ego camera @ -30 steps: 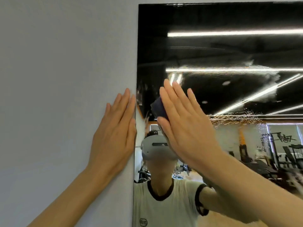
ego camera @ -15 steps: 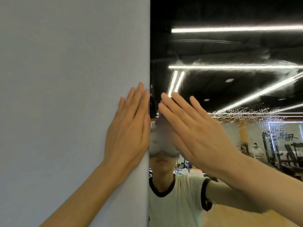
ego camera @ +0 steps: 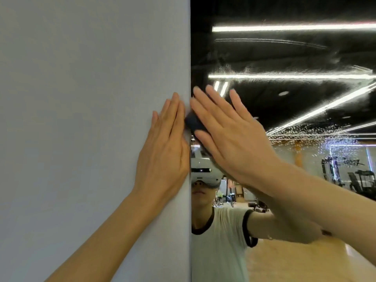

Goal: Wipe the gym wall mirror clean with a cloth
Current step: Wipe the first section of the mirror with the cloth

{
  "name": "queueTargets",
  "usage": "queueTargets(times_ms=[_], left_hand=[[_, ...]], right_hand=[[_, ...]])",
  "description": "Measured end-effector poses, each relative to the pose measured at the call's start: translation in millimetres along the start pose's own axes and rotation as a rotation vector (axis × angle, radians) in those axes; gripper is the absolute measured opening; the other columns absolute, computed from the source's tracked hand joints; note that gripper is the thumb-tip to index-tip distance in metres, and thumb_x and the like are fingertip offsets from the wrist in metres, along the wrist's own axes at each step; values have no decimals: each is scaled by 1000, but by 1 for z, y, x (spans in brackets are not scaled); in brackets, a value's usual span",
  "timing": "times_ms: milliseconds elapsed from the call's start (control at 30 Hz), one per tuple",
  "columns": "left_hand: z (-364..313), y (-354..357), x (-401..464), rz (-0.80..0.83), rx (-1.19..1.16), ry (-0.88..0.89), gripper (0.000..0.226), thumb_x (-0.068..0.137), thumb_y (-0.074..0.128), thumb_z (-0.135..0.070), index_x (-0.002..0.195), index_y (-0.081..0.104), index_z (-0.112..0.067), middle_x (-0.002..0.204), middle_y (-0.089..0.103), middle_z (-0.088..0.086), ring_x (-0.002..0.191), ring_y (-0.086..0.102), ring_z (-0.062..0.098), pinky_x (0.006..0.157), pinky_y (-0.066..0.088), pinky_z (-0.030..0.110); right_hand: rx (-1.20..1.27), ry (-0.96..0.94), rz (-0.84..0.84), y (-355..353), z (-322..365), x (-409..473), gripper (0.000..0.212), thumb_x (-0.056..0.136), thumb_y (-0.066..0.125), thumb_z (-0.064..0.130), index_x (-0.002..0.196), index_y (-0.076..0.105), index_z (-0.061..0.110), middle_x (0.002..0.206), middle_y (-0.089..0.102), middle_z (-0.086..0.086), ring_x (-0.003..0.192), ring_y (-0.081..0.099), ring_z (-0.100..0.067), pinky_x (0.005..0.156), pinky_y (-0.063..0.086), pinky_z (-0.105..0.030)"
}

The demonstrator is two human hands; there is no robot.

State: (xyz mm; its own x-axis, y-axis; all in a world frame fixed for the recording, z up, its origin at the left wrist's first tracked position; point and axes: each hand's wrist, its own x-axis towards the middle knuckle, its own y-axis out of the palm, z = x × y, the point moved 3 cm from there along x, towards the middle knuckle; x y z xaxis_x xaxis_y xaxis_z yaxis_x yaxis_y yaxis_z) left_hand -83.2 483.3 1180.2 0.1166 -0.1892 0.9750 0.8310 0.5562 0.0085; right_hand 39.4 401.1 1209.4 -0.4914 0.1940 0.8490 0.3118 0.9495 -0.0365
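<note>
Cloth reaches the mirror's left edge

The right hand (ego camera: 234, 139), fingers (ego camera: 215, 104) straight and slightly spread, presses the dark cloth (ego camera: 193, 124) flat; over the last second it has slid left to the mirror (ego camera: 284, 58) border, beside the left hand (ego camera: 162, 151) flat on the wall (ego camera: 81, 98). Droplets and smears still cloud the glass rightward, so much wiping likely remains.

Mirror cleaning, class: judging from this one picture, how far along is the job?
Done: nothing looks finished. In hand: the right hand presses a dark cloth flat against the mirror at its left edge; the left hand rests on the wall. Left: droplets and smears farther right.
</note>
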Motion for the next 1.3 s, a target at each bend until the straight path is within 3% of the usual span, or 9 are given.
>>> queueTargets(times_ms=[133, 367, 533, 667, 733, 867, 967, 1133, 1300], left_hand=[[-2, -2, 0, -4, 12, -3, 60, 101, 20, -20, 157, 19, 2, 166, 17, 17, 155, 14, 25, 126, -1, 29], [-1, -1, -1, 6, -30, 11, 55, 105, 25, -20, 157, 17, -3, 166, 19, 14, 154, 15, 19, 126, 0, 26], [-8, -5, -2, 44, 10, 36, 57, 105, 22, -26, 159, 19, -7, 167, 17, 6, 152, 7, 7, 123, -6, 19], [-9, -5, -1, 70, 37, 37, 58, 105, 23, -28, 159, 17, -8, 167, 16, 5, 152, 7, 8, 123, -7, 18], [-10, -5, -1, 70, 56, 31, 57, 105, 23, -26, 159, 19, -7, 167, 17, 6, 152, 8, 9, 123, -6, 19], [-11, -6, 0, 68, 96, 8, 56, 106, 23, -24, 159, 21, -6, 167, 17, 6, 153, 8, 7, 125, -2, 23], [-15, -7, 0, 85, 91, -9, 57, 106, 24, -23, 160, 20, -5, 168, 16, 4, 154, 10, 10, 125, -3, 23], [-21, -4, -4, 91, 66, -62, 58, 106, 24, -25, 161, 14, -9, 168, 11, 1, 156, 7, 11, 125, -3, 23], [-36, 1, -5, 50, 52, -149, 59, 107, 22, -29, 161, 9, -9, 169, 4, 1, 154, -2, 3, 124, -8, 22]], right_hand=[[-22, 186, -13, -1, -16, 61, 69, 102, 4, 45, 158, 23, 10, 166, 21, -11, 154, 14, -26, 122, -5, -39], [-16, 36, -29, 3, 26, -40, 57, 106, 26, 37, 152, 36, 4, 159, 35, -16, 149, 29, -31, 123, 9, -45], [-78, 408, -17, -11, -55, -45, 62, 108, 13, 40, 158, 19, 4, 165, 18, -16, 155, 8, -29, 124, -6, -41], [-35, 746, -74, -21, -90, -83, 60, 108, 15, 33, 158, 13, 1, 167, 10, -18, 155, 1, -29, 126, -2, -43], [33, 679, -130, -15, -55, -61, 58, 107, 21, 28, 158, 13, 3, 167, 12, -18, 155, 5, -31, 126, 2, -47], [63, 278, -115, 3, 15, -31, 56, 107, 26, 32, 157, 24, 8, 165, 21, -13, 154, 15, -32, 125, 7, -47], [80, 335, -103, -2, -27, -61, 58, 105, 26, 32, 157, 25, 7, 165, 22, -13, 154, 14, -30, 124, 1, -43], [35, 748, -105, -19, -91, -108, 62, 105, 14, 38, 159, 15, 6, 167, 10, -14, 155, 3, -28, 126, -1, -48], [72, 315, -84, 2, 7, -59, 59, 104, 16, 35, 156, 15, 8, 165, 18, -14, 153, 8, -26, 125, -4, -43]])
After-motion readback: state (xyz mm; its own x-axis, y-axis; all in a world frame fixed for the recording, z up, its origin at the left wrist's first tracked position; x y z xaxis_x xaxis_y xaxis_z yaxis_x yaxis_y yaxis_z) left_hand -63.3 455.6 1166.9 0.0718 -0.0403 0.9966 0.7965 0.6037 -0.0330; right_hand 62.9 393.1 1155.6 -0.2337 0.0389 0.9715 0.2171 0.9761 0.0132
